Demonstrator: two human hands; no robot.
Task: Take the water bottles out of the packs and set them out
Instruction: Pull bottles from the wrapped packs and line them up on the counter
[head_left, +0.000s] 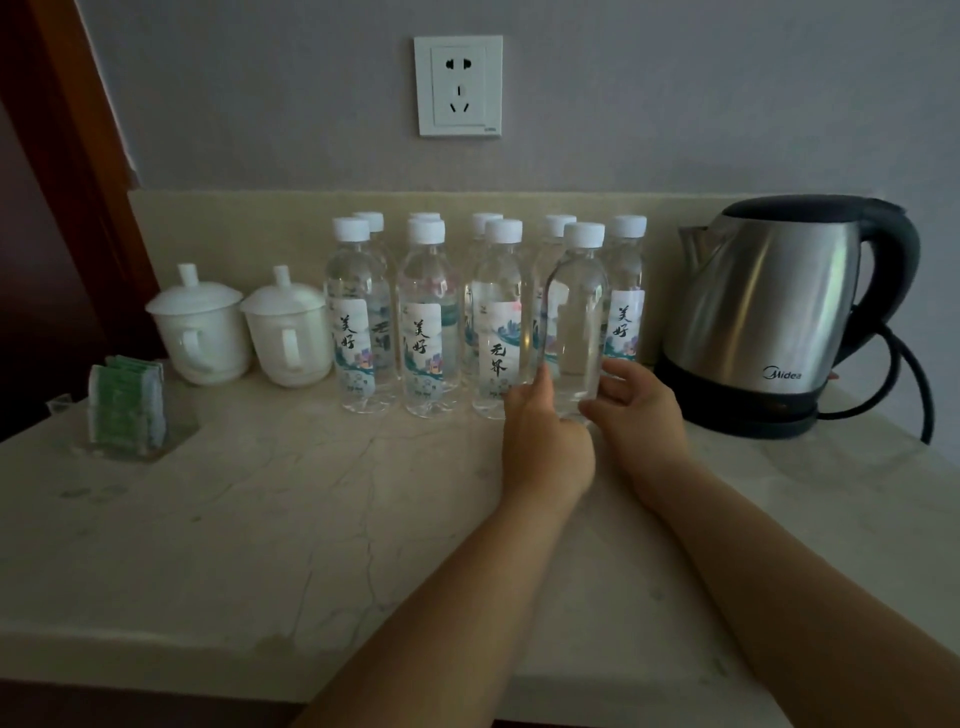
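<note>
Several clear water bottles with white caps stand in two rows on the marble counter (260, 519) against the backsplash. The front row's rightmost bottle (576, 312) shows its plain clear side; its label faces away. My left hand (545, 441) and my right hand (636, 410) both grip this bottle near its base, one on each side, fingers curled round it. It stands upright, its base hidden by my hands. To its left stand three front bottles (358, 322) with labels facing me. No pack is in view.
A steel electric kettle (779, 301) on its black base stands right of the bottles, its cord trailing off to the right. Two white lidded cups (200, 327) sit to the left, with a clear holder of green sachets (127, 400) before them. A wall socket (458, 85) is above.
</note>
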